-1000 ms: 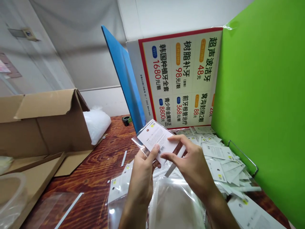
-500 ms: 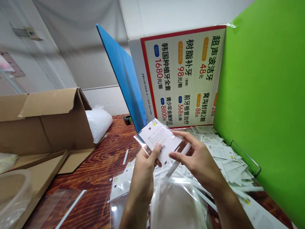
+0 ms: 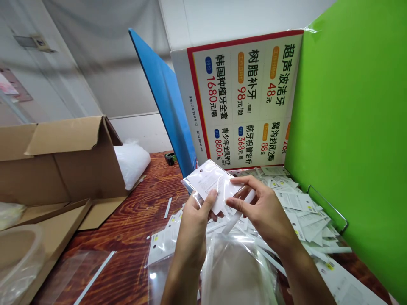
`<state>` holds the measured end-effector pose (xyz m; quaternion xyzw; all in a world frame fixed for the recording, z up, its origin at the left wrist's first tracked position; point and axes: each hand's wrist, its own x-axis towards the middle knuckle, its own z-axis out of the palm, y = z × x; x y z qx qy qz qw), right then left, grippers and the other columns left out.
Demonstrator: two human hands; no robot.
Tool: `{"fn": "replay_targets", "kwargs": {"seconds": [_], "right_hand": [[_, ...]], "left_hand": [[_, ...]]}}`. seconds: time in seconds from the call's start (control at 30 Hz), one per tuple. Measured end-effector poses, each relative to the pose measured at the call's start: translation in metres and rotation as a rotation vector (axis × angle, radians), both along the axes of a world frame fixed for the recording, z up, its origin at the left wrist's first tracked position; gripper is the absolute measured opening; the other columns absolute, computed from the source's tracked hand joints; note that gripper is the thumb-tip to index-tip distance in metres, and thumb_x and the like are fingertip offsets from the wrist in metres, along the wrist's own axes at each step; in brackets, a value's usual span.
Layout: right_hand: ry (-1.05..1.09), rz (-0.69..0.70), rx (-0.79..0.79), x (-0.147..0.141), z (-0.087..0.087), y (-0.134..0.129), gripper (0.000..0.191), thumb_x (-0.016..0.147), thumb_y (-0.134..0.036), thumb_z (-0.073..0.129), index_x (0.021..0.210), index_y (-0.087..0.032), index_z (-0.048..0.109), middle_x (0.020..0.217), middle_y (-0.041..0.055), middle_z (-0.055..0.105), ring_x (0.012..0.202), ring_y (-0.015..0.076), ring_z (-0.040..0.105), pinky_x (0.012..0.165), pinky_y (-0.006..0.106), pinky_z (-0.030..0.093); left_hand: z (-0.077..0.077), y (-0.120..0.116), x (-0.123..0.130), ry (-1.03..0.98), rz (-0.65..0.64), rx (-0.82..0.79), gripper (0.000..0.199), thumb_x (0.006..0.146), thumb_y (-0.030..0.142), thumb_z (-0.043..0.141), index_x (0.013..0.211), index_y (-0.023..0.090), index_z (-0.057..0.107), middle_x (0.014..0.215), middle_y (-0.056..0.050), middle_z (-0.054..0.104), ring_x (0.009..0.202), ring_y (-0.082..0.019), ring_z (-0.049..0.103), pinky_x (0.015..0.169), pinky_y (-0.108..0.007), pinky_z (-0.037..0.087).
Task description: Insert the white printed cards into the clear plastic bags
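Note:
A white printed card (image 3: 210, 180) in a clear plastic sleeve is held tilted above the middle of the table. My left hand (image 3: 199, 212) grips its lower left part, thumb on top and fingers beneath. At the card's right edge, my right hand (image 3: 254, 201) has thumb and forefinger closed on the card and its sleeve. A pale strip (image 3: 235, 218) slants down beneath the right fingers; whether they hold it too, I cannot tell. Below the hands lies a stack of clear plastic sleeves (image 3: 237, 271). Many white cards (image 3: 297, 203) are heaped behind and to the right.
On the left stands an open cardboard box (image 3: 79, 169) with a white plastic bag (image 3: 132, 163) beside it. Blue (image 3: 165, 93), printed (image 3: 244, 101) and green (image 3: 349, 127) panels stand around the back and right. A wire stand (image 3: 330, 209) leans by the green panel.
The card has tilted slightly, and glare now covers more of its print. Its yellow sticker no longer shows. Both hands keep nearly the same grip and place.

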<state>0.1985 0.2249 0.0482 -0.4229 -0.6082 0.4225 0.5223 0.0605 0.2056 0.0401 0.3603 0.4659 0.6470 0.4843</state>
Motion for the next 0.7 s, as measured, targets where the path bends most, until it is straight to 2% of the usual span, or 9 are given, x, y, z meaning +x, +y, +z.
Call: {"fn": "replay_targets", "kwargs": {"seconds": [0.27,0.4,0.47,0.57,0.63,0.7], "right_hand": [[-0.008,0.003,-0.017,-0.002,-0.003,0.001,0.033,0.076,-0.031,0.076,0.107,-0.023,0.068,0.074,-0.0035,0.065,0.059,0.0136,0.057,0.058,0.027,0.048],[0.058,-0.034,-0.024,-0.002,-0.003,0.003,0.031,0.079,-0.035,0.070,0.106,-0.021,0.068,0.074,-0.0026,0.064,0.055,0.0129,0.056,0.053,0.026,0.047],[0.040,-0.146,-0.013,0.003,-0.006,0.008,0.032,0.079,-0.038,0.068,0.105,-0.019,0.068,0.076,0.0001,0.066,0.055,0.0147,0.058,0.052,0.027,0.048],[-0.159,-0.418,-0.021,0.019,-0.015,0.017,0.036,0.081,-0.040,0.063,0.109,-0.018,0.069,0.076,0.0046,0.068,0.055,0.0193,0.060,0.053,0.032,0.046],[-0.338,-0.580,-0.013,0.032,-0.020,0.022,0.037,0.083,-0.040,0.059,0.111,-0.018,0.069,0.071,0.0054,0.069,0.054,0.0211,0.060,0.055,0.033,0.043],[-0.450,-0.649,0.022,0.041,-0.023,0.025,0.033,0.083,-0.041,0.057,0.103,-0.018,0.071,0.062,0.0036,0.066,0.052,0.0212,0.057,0.056,0.033,0.039]], "left_hand": [[0.000,0.000,-0.001,-0.011,0.024,0.000,0.032,0.071,0.038,0.080,0.084,0.015,0.062,0.061,0.004,0.058,0.052,-0.009,0.048,0.052,-0.021,0.038],[-0.001,0.002,0.000,-0.007,0.000,-0.005,0.033,0.077,0.039,0.076,0.093,0.015,0.062,0.065,0.003,0.061,0.054,-0.009,0.054,0.051,-0.020,0.039],[-0.002,0.003,0.001,-0.027,0.062,-0.025,0.037,0.079,0.039,0.074,0.105,0.016,0.060,0.086,-0.003,0.069,0.065,-0.012,0.063,0.055,-0.021,0.043],[-0.002,0.005,-0.002,-0.050,0.212,-0.036,0.040,0.083,0.038,0.070,0.115,0.019,0.054,0.121,-0.011,0.066,0.087,-0.018,0.069,0.066,-0.026,0.049],[-0.002,0.005,-0.007,-0.069,0.253,-0.014,0.038,0.083,0.038,0.069,0.113,0.019,0.054,0.124,-0.012,0.065,0.093,-0.019,0.069,0.071,-0.028,0.050],[-0.002,0.004,-0.013,-0.098,0.278,0.026,0.035,0.080,0.036,0.073,0.105,0.019,0.056,0.114,-0.009,0.068,0.086,-0.016,0.069,0.067,-0.025,0.048]]}}
